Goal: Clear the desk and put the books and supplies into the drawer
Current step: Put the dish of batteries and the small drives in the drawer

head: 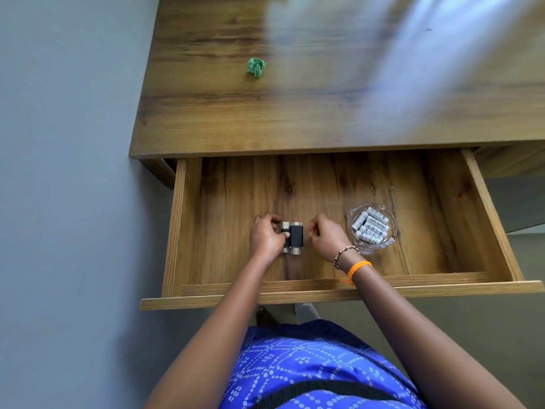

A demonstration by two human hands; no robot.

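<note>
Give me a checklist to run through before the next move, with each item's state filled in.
1. Drawer open: ok.
2. USB sticks lying inside the drawer: ok.
3. Left hand off the sticks: not ok, it touches them.
4. Right hand holding nothing: cannot tell, fingers curled.
5. Glass dish of batteries in the drawer: ok.
6. Desk cleared: not ok, green crumpled wad remains.

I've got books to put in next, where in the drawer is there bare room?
Bare floor spans the drawer left of the left hand, and the back strip under the desk edge. Crowded: USB drives mid-front, glass dish of batteries right.
</note>
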